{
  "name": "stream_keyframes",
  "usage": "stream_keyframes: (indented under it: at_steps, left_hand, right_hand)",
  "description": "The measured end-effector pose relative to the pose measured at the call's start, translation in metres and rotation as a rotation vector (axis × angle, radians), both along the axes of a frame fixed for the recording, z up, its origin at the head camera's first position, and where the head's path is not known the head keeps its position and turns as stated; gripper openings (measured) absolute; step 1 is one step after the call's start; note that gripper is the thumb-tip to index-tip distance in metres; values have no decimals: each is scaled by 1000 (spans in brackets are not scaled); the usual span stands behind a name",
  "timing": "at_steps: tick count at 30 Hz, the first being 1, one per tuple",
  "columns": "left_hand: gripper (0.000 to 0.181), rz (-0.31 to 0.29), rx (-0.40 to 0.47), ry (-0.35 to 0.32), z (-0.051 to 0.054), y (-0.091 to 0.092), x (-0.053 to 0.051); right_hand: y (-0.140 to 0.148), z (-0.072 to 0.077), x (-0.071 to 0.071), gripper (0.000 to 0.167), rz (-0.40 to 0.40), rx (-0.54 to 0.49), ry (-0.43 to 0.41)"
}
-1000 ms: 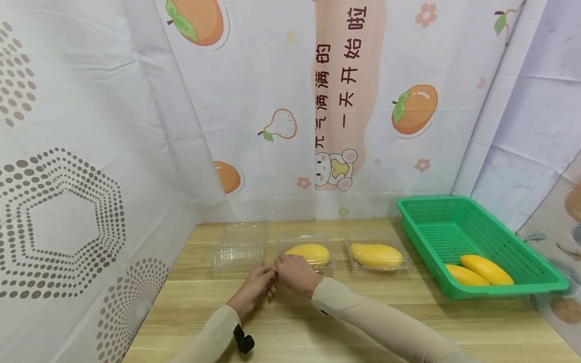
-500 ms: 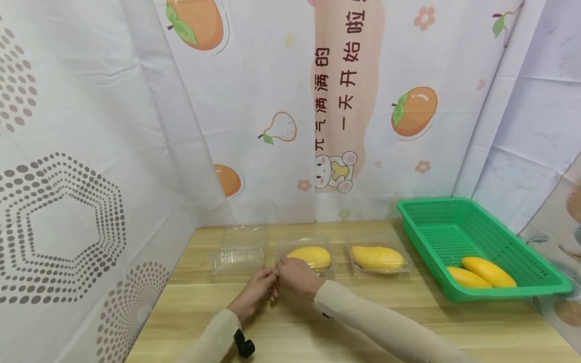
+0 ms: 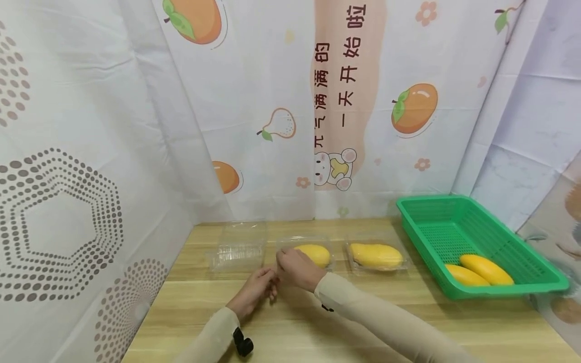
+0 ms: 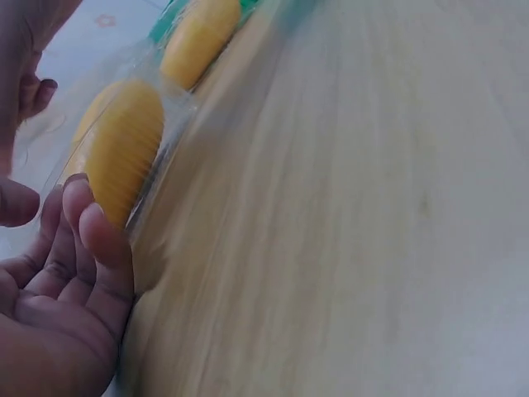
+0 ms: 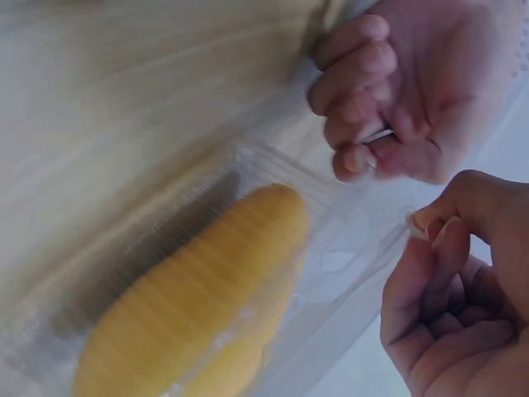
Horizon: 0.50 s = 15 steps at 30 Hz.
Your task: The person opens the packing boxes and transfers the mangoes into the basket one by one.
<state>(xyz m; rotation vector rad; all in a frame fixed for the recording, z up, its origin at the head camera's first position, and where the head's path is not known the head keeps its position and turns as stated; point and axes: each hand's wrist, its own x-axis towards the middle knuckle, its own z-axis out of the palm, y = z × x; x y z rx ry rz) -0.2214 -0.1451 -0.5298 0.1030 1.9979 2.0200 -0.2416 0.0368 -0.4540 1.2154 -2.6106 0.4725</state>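
A clear plastic clamshell box (image 3: 329, 242) with a yellow mango (image 3: 316, 255) inside stands at the middle of the table. My right hand (image 3: 298, 269) pinches its clear edge between thumb and forefinger, as the right wrist view shows. Close against it, my left hand (image 3: 256, 290) holds the same box at its near left corner, fingers curled; its exact hold is partly hidden. The mango (image 4: 128, 149) shows through the plastic beyond the left fingertips. To the left sits an open clamshell box (image 3: 240, 249); to the right, another box (image 3: 406, 257) encloses a mango (image 3: 375, 256).
A green plastic basket (image 3: 487, 237) stands at the right, with two mangoes (image 3: 486, 268) in its near end. White printed curtains (image 3: 272, 166) hang around the back and sides of the wooden table (image 3: 190, 302).
My right hand has shifted slightly along the box edge and now covers more of the mango. The left hand has stayed almost still. The boxes and basket have not moved.
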Motion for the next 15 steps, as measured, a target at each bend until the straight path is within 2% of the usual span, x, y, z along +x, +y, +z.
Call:
stream_keyframes:
  at_steps: [6, 11, 15]
  left_hand:
    - [30, 1, 5, -19, 1, 1, -1]
    - [32, -17, -11, 16, 1, 0, -1]
    - [30, -26, -17, 39, 1, 1, 0]
  right_hand:
    - [2, -4, 3, 13, -7, 76, 18]
    - [2, -2, 5, 13, -2, 58, 56]
    - [3, -8, 7, 11, -2, 52, 113]
